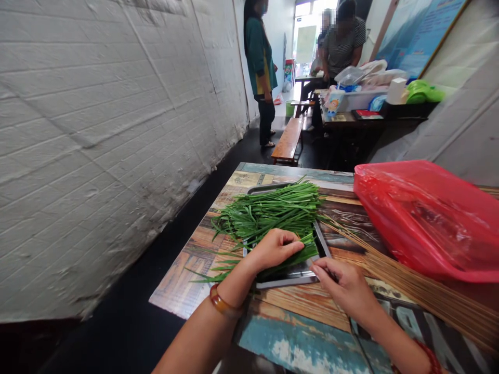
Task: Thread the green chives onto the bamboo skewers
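My left hand (277,248) is closed over a small bunch of chives (310,250) at the near side of a metal tray (325,244), thumb on top of the stalks. Just to the right, my right hand (343,283) pinches a thin skewer (360,345), whose shaft runs back under the palm toward me. The tip of the skewer is close to the cut ends of the bunch; I cannot tell whether it touches them. Behind my left hand, a large pile of chives (273,208) covers most of the tray, leaves pointing left.
Many bamboo skewers (421,285) lie across the table's right side, beside a red plastic bag (424,218). The patterned wooden table (202,265) stands near a white wall (97,130). Beyond are a bench (288,137), a cluttered table (343,120) and several people (261,62).
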`<state>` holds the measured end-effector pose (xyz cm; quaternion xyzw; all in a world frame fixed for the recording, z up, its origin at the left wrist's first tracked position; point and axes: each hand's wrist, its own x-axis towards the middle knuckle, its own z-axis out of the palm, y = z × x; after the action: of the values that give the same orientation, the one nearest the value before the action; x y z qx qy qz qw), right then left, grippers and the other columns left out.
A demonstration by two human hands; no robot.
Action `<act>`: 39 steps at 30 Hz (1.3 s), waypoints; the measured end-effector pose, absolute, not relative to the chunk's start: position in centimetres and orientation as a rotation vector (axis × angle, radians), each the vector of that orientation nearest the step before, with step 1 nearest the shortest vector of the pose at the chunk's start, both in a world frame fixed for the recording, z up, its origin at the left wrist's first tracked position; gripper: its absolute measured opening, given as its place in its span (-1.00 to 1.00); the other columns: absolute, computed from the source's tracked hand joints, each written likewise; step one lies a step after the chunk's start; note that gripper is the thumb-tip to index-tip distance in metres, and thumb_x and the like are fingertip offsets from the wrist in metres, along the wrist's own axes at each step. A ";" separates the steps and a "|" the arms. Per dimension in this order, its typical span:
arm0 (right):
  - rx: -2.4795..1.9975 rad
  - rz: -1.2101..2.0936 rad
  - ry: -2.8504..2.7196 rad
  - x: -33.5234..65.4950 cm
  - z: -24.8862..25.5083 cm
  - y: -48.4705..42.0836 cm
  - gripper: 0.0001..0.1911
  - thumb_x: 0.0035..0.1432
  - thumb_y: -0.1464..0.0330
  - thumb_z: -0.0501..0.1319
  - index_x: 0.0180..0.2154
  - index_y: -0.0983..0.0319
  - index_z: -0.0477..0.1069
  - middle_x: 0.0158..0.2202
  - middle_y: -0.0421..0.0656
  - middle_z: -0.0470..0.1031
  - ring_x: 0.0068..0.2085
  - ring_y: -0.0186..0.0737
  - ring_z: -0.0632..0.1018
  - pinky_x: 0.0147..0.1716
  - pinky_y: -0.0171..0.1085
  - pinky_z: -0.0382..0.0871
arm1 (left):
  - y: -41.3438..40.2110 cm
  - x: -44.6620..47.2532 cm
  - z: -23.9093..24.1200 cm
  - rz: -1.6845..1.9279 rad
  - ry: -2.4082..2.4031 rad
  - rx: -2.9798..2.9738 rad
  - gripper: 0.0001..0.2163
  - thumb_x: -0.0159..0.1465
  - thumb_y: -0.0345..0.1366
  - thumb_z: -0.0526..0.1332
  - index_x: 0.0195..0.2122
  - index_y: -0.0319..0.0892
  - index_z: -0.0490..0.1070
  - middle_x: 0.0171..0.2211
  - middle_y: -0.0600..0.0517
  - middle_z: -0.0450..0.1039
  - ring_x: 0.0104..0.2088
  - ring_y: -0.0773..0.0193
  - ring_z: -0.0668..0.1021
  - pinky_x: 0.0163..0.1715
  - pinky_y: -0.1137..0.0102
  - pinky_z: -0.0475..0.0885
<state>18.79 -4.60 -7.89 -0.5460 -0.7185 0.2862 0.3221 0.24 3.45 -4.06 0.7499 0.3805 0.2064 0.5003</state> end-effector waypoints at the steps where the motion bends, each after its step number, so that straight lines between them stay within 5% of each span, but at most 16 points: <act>1: -1.440 0.754 -1.882 18.8 -7.9 -4.6 -0.76 0.22 0.30 0.05 -0.39 0.21 0.45 -0.51 -0.23 0.47 -0.46 -0.30 0.47 -0.46 -0.35 0.25 | 3.5 0.2 -4.0 0.500 0.919 1.812 -0.71 0.19 -0.18 0.10 -0.56 -0.28 0.35 -0.61 0.16 0.21 -0.54 0.45 0.23 -0.54 0.53 0.12; 8: -1.427 0.768 -1.866 18.7 -7.9 -4.6 -0.74 0.21 0.30 0.04 -0.40 0.22 0.44 -0.53 -0.24 0.43 -0.49 -0.32 0.44 -0.46 -0.35 0.22 | 4.1 -0.3 -4.2 0.677 1.039 1.776 -0.75 0.22 -0.23 0.09 -0.39 -0.28 0.47 -0.49 0.05 0.44 -0.46 0.38 0.42 -0.43 0.52 0.29; 16: -1.433 0.858 -1.973 18.7 -7.6 -4.7 -0.73 0.20 0.31 0.03 -0.47 0.23 0.39 -0.58 -0.26 0.34 -0.53 -0.33 0.38 -0.50 -0.35 0.15 | 5.2 -1.3 -5.4 1.116 1.367 2.061 -0.86 0.22 -0.36 0.11 -0.33 -0.20 0.46 -0.39 0.00 0.46 -0.37 0.33 0.47 -0.35 0.45 0.33; 39: -1.376 0.681 -1.976 18.4 -7.4 -4.5 -0.73 0.16 0.38 0.05 -0.54 0.24 0.38 -0.66 -0.29 0.29 -0.60 -0.38 0.32 -0.59 -0.37 0.09 | 7.3 1.5 -3.1 0.703 1.451 2.617 -0.81 0.23 -0.36 0.13 -0.15 -0.15 0.44 -0.21 -0.04 0.40 -0.20 0.20 0.41 -0.15 0.30 0.33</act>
<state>18.41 -4.46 -7.40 -0.5220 -0.7498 0.2584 0.3140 1.48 7.32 -3.09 0.8508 0.4719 0.2287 0.0336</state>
